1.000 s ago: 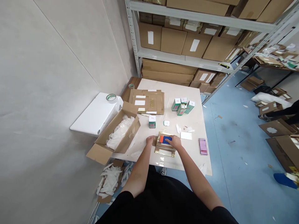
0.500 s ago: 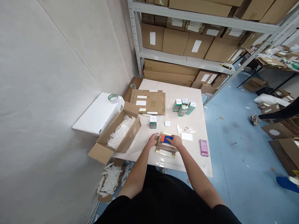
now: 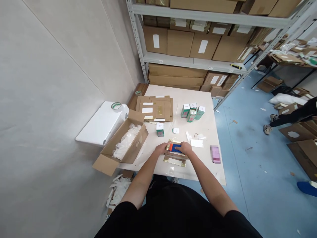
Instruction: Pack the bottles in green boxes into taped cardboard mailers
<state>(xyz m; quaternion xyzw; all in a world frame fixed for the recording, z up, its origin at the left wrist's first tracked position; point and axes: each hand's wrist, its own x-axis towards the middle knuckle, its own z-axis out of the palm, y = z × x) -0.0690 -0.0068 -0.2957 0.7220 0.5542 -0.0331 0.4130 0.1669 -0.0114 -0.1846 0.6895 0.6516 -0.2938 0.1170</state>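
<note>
Gripped the blue-and-orange item (image 3: 174,147) in the right hand (image 3: 183,147), with the thumb pressed on its blue part. Had it over the small cardboard carton (image 3: 176,157), near the front edge of the surface (image 3: 209,129); could not tell whether resting on the cardboard or raised slightly off it. Set the left hand (image 3: 161,148) against the carton's left edge, with fingertips close to the item's orange end; could not tell a grasp from a mere touch there. Had 1 green-and-white box (image 3: 160,130) upright just beyond the left hand, and 4 green boxes (image 3: 192,113) clustered farther back to the right. Had a white card (image 3: 197,143) flat just beside the right hand, and a blurred pink item (image 3: 215,154) near the right edge
</note>
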